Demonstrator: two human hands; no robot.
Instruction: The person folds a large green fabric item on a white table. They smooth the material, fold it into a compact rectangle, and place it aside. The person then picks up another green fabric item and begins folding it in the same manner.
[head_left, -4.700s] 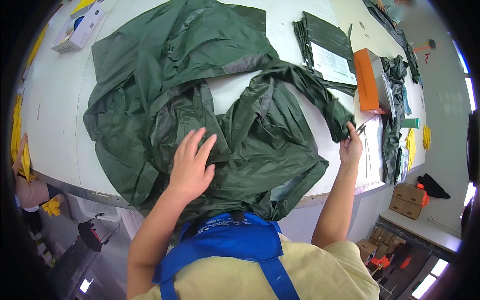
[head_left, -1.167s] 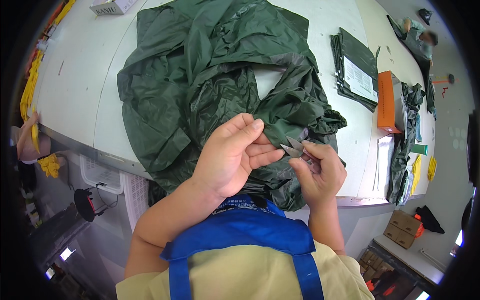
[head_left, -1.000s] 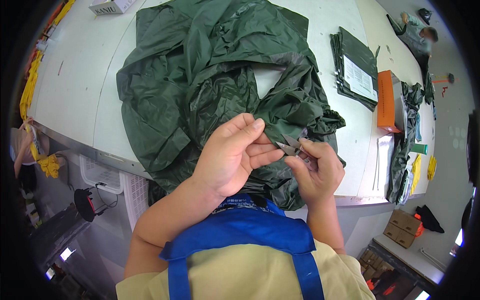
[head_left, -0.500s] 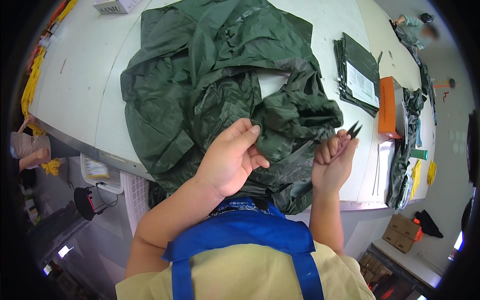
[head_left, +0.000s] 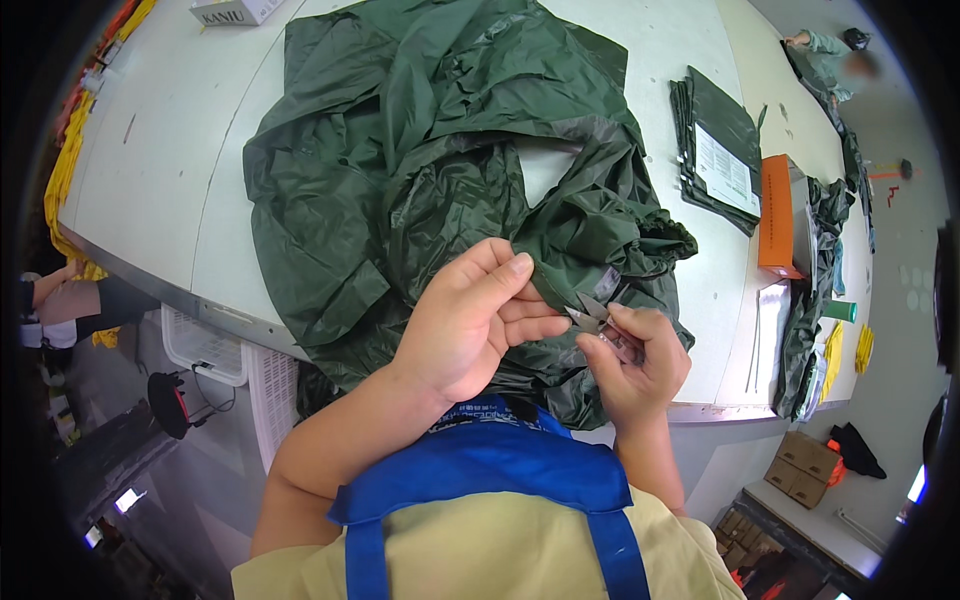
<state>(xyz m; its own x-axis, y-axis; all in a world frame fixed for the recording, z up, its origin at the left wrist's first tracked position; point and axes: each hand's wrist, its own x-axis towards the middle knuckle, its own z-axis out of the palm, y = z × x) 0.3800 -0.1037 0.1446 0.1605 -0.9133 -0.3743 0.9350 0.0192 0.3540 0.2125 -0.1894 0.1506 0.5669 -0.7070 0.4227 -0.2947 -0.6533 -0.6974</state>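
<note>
A large dark green waterproof garment (head_left: 330,190), crumpled and shiny, spreads over the white table in front of me. My left hand (head_left: 450,325) is closed, its thumb and forefinger pinching an edge of this fabric. In my right hand (head_left: 640,365) is a small pair of thread snips (head_left: 590,316), gripped between thumb and curled fingers. The snips' blades are parted and point toward the fabric edge, close to the fingertips of my left hand. A gathered, elastic-looking opening of the garment (head_left: 668,240) lies just beyond my right hand.
Folded dark green pieces with a white printed sheet (head_left: 724,165) lie to the right, beside an orange box (head_left: 778,215). A white plastic crate (head_left: 205,345) stands below the table's left edge. One person (head_left: 60,300) is at the left edge, another (head_left: 830,65) at the far right.
My right hand has moved left and inward, bringing the snips from outside the garment to the fabric by my left hand. The gathered opening has shifted slightly right.
</note>
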